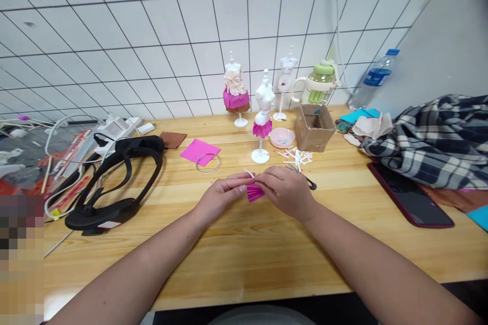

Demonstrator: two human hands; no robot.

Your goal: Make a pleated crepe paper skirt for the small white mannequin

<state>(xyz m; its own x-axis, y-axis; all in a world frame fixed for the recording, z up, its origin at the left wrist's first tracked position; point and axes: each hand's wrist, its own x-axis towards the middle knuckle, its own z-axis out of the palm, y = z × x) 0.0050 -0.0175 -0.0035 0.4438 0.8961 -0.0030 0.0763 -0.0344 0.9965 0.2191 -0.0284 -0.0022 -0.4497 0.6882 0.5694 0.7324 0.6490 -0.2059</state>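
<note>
Between my two hands is a small piece of bright pink pleated paper or cloth [254, 193], its folds fanning downward. My left hand [223, 194] pinches its left side between thumb and fingers. My right hand [287, 190] is closed over its upper right edge, hiding part of it. A narrow white strip [249, 172] sticks out above the fingertips; which hand grips it I cannot tell. Just beyond stands a white mini dress form [263, 99] in a pleated pink skirt [262, 128]. Small scissors [310, 183] lie beside my right hand, partly hidden by it.
Farther back stand a dressed form [235, 86], a bare one [285, 78], a pink dish [282, 138], a cardboard box [315, 134] and a green-lidded cup [322, 84]. White strips [298, 156], a pink sheet [200, 152], a black headset [118, 188] and a phone [414, 198] lie around.
</note>
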